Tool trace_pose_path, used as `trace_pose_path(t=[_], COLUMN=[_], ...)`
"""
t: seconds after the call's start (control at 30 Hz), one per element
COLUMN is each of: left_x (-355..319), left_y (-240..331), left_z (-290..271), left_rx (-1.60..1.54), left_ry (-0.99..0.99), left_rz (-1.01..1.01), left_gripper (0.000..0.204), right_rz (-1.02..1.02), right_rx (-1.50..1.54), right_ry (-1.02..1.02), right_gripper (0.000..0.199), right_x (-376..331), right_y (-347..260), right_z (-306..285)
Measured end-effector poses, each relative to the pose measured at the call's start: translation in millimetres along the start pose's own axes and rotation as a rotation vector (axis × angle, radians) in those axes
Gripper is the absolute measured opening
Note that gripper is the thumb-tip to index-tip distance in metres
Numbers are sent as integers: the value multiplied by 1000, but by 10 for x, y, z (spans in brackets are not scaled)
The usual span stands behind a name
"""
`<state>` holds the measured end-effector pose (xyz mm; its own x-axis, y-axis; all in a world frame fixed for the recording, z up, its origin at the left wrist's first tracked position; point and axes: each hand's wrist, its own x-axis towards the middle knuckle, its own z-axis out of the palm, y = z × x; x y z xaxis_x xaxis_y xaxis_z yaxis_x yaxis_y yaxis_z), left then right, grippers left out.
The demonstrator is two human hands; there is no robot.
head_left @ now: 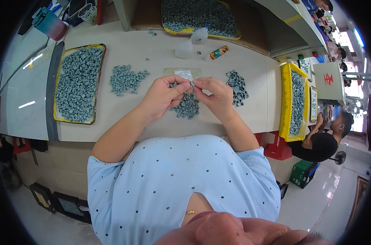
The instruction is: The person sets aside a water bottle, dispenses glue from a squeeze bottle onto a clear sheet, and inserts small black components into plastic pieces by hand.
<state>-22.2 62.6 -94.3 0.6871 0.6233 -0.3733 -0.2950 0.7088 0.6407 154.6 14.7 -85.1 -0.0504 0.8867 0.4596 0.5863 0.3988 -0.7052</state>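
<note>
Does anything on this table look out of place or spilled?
Nothing stands out. Small grey parts lie in loose piles on the table, and more fill a yellow tray. Both hands, left and right, pinch one part together.

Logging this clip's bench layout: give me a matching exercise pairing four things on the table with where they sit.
Things:
1. yellow-rimmed tray of grey parts
2. light grey loose pile
3. dark grey pile
4. small squeeze bottle

Places:
A. right of the right hand
B. far side, by the back tray
C. far left of the bench
D. between the left tray and the left hand

Pairs: 1-C, 2-D, 3-A, 4-B
</note>
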Motion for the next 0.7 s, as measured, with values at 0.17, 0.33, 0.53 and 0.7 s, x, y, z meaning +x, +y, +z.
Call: trace_pose_path(t=[0.17,0.33,0.53,0.7], left_x=[-10,-58,-74,-121], left_y=[56,79,78,112], left_z=[-72,-173,-234,-282], left_rx=[106,369,310,329], left_ry=[64,71,195,227], left_rz=[1,71,95,99], left_gripper=[15,14,19,27], right_rz=[-174,-207,-230,-314], right_rx=[-154,-174,-294,-397], right_ry=[-35,-54,-81,-166], right_gripper=[25,25,29,33], right_x=[50,74,131,98], right_y=[7,-33,47,136], right_z=[84,182,227,306])
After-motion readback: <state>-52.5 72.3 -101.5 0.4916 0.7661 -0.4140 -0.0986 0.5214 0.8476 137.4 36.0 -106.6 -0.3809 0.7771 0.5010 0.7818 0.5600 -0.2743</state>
